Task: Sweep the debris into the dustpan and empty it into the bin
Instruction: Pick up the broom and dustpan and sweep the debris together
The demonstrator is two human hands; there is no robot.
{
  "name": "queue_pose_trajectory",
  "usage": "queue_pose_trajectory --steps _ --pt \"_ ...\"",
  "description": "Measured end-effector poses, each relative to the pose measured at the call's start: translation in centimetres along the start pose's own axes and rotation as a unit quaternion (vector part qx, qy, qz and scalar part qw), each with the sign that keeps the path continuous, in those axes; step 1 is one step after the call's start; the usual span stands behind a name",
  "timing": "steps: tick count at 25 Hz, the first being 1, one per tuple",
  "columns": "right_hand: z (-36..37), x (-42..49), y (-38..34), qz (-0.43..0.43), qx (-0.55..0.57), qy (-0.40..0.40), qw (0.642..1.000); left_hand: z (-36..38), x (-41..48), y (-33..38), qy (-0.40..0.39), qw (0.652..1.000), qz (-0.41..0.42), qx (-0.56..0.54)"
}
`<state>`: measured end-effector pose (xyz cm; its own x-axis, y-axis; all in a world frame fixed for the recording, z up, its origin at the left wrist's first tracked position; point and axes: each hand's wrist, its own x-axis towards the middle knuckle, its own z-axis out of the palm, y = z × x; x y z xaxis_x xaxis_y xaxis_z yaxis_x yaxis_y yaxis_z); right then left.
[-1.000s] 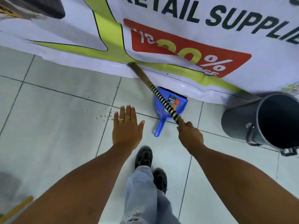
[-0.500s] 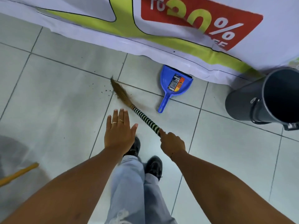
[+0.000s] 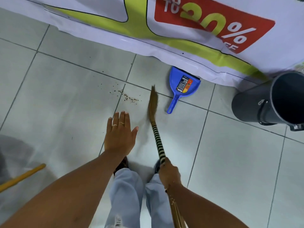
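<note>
- Currently the right hand point(image 3: 167, 171) is closed round the broom point(image 3: 157, 134) at the lower end of its striped binding; bristle tip is blurred, just left of the dustpan point(image 3: 185, 85) handle.
- Left hand point(image 3: 120, 134) hovers flat, fingers extended, holding nothing.
- Debris point(image 3: 126, 97): fine brown crumbs on the floor tiles point(image 3: 65, 99), left of the dustpan, apart from it.
- Dustpan lies flat, mouth at the banner point(image 3: 181, 30) edge; bin point(image 3: 269, 99) stands to the dustpan's right.
- Judgement: crumbs are light and scatter easily, so short soft strokes. Broom bristles look flexible. Dustpan looks light, rigid plastic; take it by the handle.
</note>
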<state>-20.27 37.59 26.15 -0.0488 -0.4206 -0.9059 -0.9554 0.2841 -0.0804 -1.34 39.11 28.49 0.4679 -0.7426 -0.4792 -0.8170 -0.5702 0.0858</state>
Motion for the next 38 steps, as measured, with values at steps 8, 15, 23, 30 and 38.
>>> queue_pose_trajectory --steps 8,15,23,30,38 --pt "6.1 -0.4 -10.1 -0.064 -0.088 -0.038 0.993 -1.2 2.1 -6.2 0.001 1.000 -0.015 -0.015" --pt "2.7 -3.4 -13.3 -0.136 -0.101 0.083 0.982 -4.2 5.2 -10.8 0.014 0.998 -0.056 -0.034" --pt "-13.8 15.5 -27.9 -0.222 -0.352 0.143 0.898 -4.8 11.2 -10.4 0.010 0.994 -0.098 -0.044" --pt "-20.4 17.4 -23.3 -0.305 -0.496 0.035 0.812 -4.8 16.0 -3.6 -0.017 0.984 -0.158 -0.085" --pt "-26.7 20.3 -24.4 -0.392 -0.436 0.167 0.793 -5.6 20.0 1.1 -0.037 0.977 -0.185 -0.097"
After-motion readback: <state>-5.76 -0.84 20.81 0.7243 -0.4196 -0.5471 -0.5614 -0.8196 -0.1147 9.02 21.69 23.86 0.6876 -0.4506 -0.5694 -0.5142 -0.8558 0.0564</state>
